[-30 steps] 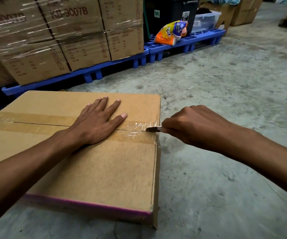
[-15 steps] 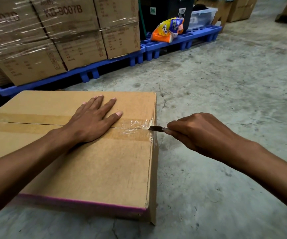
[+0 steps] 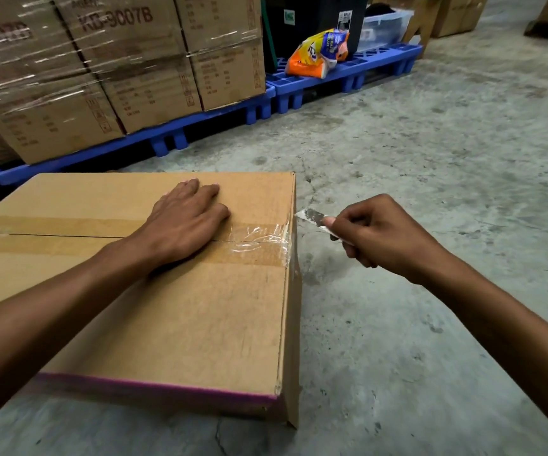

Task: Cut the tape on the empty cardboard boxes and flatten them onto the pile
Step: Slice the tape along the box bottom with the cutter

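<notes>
Beside box [image 3: 167, 311] edge, blade [image 3: 310, 216] in right fingers [image 3: 348, 225], left hand [image 3: 183, 225] flat atop

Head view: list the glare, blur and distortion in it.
Head view: glare streaks the shrink-wrapped cartons and the crumpled tape at the box edge; the blade in the right hand is slightly smeared; wide-angle bending curves the blue pallet line; corners darken; the left hand is sharp.
</notes>
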`<control>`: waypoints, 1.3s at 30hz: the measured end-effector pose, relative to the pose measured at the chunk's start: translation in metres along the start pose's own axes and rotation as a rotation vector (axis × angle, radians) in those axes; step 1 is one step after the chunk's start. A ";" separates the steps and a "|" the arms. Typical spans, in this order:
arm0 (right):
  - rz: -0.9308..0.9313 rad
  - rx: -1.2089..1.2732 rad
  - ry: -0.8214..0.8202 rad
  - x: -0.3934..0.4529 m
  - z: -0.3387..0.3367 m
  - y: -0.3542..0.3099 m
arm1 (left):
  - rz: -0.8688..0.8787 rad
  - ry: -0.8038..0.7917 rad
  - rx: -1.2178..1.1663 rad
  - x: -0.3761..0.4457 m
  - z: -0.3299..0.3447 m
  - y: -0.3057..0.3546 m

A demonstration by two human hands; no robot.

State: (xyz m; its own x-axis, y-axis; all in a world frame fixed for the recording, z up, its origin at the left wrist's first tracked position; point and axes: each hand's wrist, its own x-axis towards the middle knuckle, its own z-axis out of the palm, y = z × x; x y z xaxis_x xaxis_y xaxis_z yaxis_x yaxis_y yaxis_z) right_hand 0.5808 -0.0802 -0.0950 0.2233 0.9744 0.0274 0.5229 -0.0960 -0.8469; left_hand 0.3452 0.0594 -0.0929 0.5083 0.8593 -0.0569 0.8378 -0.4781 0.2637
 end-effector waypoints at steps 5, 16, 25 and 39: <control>0.073 0.002 -0.074 0.006 0.004 -0.004 | 0.000 0.037 0.029 -0.002 0.006 0.014; -0.029 -0.147 -0.257 0.013 -0.007 -0.015 | -0.023 0.051 0.119 0.000 0.010 0.014; 0.000 -0.139 -0.426 0.012 -0.015 -0.018 | -0.021 0.070 0.115 0.000 0.011 0.014; -0.076 -0.194 -0.464 0.000 -0.012 -0.023 | -0.032 0.036 0.119 0.004 0.010 0.011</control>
State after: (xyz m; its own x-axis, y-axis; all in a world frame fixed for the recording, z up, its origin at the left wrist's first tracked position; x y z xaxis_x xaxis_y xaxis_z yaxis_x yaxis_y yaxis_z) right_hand 0.5787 -0.0800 -0.0687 -0.1869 0.9636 -0.1911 0.6766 -0.0147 -0.7362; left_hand 0.3589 0.0561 -0.0993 0.4755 0.8793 -0.0286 0.8722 -0.4669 0.1460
